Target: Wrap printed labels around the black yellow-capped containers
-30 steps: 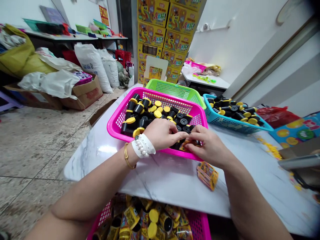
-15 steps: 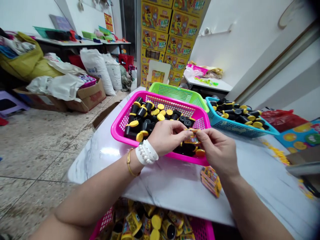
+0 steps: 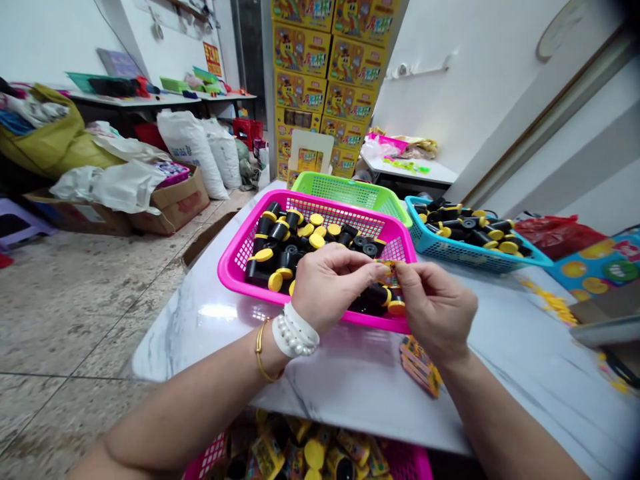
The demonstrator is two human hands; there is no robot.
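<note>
A pink basket (image 3: 235,257) of black tubes stood near the counter's (image 3: 350,373) front edge. Above its near rim, the left hand (image 3: 327,283) and right hand (image 3: 435,307) pinched a small sticker (image 3: 389,267) between their fingertips.

green basket (image 3: 350,190) | blue basket (image 3: 465,250) | stacked yellow cartons (image 3: 330,73) | white sacks (image 3: 197,150)

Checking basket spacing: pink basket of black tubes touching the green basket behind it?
Cannot tell. In the head view, the pink basket overlaps the green basket; its far rim hides any gap or contact between them.
</note>
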